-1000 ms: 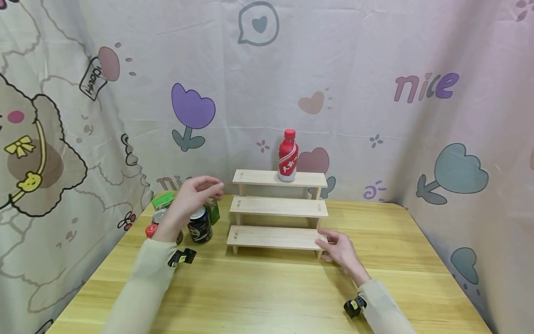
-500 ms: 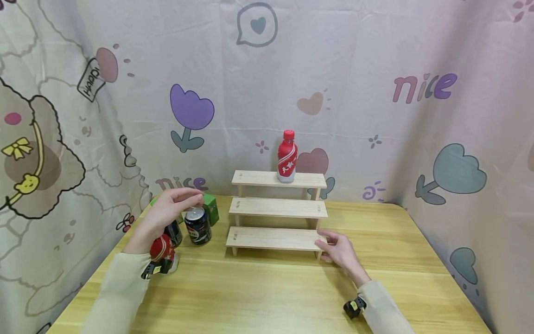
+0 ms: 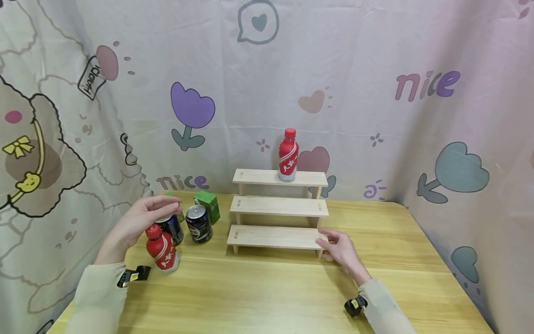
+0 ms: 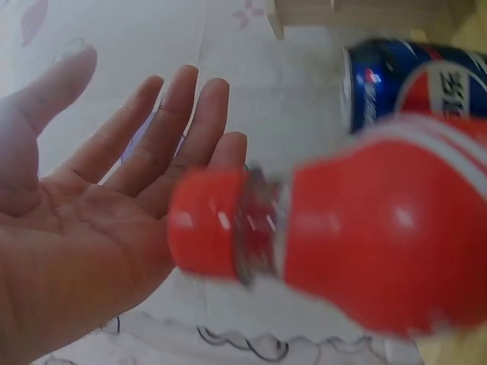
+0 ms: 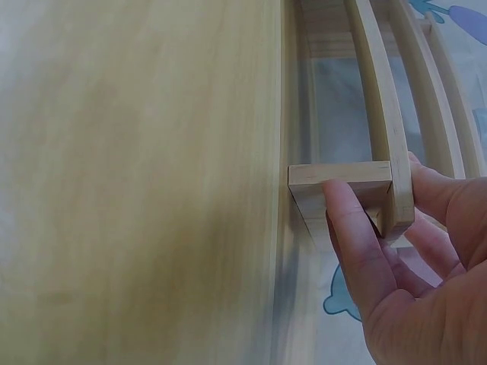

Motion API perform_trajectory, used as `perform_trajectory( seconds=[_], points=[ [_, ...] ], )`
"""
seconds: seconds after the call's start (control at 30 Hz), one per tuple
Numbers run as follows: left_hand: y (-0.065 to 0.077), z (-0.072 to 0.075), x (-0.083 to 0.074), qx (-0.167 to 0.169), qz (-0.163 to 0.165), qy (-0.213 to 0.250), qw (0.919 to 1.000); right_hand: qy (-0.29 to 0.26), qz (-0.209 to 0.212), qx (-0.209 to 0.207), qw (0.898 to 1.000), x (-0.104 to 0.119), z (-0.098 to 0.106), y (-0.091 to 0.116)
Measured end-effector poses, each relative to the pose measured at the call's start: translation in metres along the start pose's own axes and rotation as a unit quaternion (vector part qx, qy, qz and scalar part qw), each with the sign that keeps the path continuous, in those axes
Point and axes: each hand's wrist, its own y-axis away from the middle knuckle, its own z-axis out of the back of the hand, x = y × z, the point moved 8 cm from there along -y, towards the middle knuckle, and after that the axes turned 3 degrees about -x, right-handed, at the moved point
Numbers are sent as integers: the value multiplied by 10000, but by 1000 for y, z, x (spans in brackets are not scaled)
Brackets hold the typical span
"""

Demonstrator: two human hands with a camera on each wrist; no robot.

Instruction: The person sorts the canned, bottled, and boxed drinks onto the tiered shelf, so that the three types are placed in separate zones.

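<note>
Among the containers, we see a red bottle (image 3: 162, 250) standing capped on the counter (image 3: 267, 292), just below the left hand (image 3: 142, 218); its printed red wrap hides what is inside. Behind it, under that hand's fingers and partly covered by them, stands a blue can (image 3: 172, 230), and a little to the right of the fingertips we find a dark can (image 3: 199, 227) with a silver top, a green carton (image 3: 207, 206) close behind it. We cannot tell what any of these hold. A second red bottle (image 3: 288, 157), also capped, stands upright on the top board of the wooden rack (image 3: 277, 206), between the hands and farther away than either; the middle board, below it, bears nothing. The left hand has its fingers extended and the thumb well apart from them, and has hold of nothing; in the left wrist view the nearer bottle's cap overlaps the edge of the palm, though we cannot tell whether they touch. The right hand (image 3: 340, 247) grips the near right corner of the rack's lowest board, thumb and fingers closed about its end, one fingertip against the supporting leg. The rest of the rack extends leftward from that hand.
</note>
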Motion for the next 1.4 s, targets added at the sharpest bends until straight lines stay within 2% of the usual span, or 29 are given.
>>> perform_trajectory(
  seconds=[0.1, 0.2, 0.43, 0.6, 0.83, 1.0, 1.1, 1.27, 1.4],
  points=[
    [7, 7, 12, -85, 186, -241, 9995, 22, 24, -3, 10000, 0, 1, 0],
    [14, 11, 25, -58, 241, -415, 9988, 39, 62, 8, 10000, -2, 0, 1],
    [23, 10, 40, 272, 137, -98, 9995, -10, 101, -10, 9999, 0, 1, 0],
    [28, 10, 49, 369, 164, -162, 9991, -23, 103, -28, 9999, 1, -1, 1],
    [35, 11, 67, 458, 362, -318, 9978, 2, 100, -12, 9999, 0, 0, 0],
    [39, 7, 76, 549, 508, -625, 9952, -15, 106, -8, 9999, 1, 1, 0],
    [39, 4, 79, 574, 466, -670, 9950, -16, 97, 19, 9999, 2, 0, 1],
    [38, -3, 82, 687, 418, -546, 9953, 16, 88, 0, 10000, 3, 0, 2],
    [37, -10, 86, 773, 510, -387, 9950, 26, 73, -25, 10000, 1, 1, 1]
  ],
)
